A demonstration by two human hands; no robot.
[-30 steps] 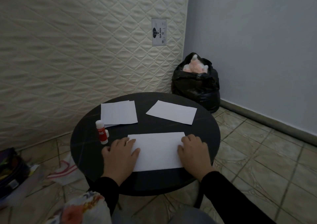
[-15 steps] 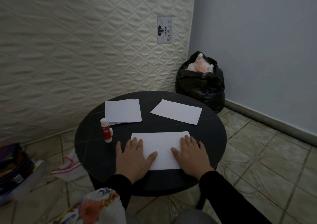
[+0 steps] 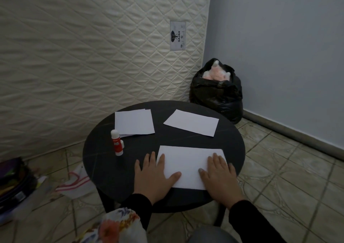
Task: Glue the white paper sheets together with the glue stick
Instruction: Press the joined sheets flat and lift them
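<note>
We are pressing the near sheet (image 3: 189, 166) flat on the round table (image 3: 104, 160): left hand (image 3: 154, 175) on its left end, right hand (image 3: 219, 177) on its right end, fingers straight and slightly spread. Glue stick (image 3: 116, 142) is standing left of this sheet; two other sheets (image 3: 134, 122) (image 3: 191, 122) are lying beyond it.

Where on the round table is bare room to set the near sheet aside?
Bare table lies left of the left hand, below the glue stick. A narrower strip runs between the near sheet and the two far sheets. The far half is crowded.
</note>
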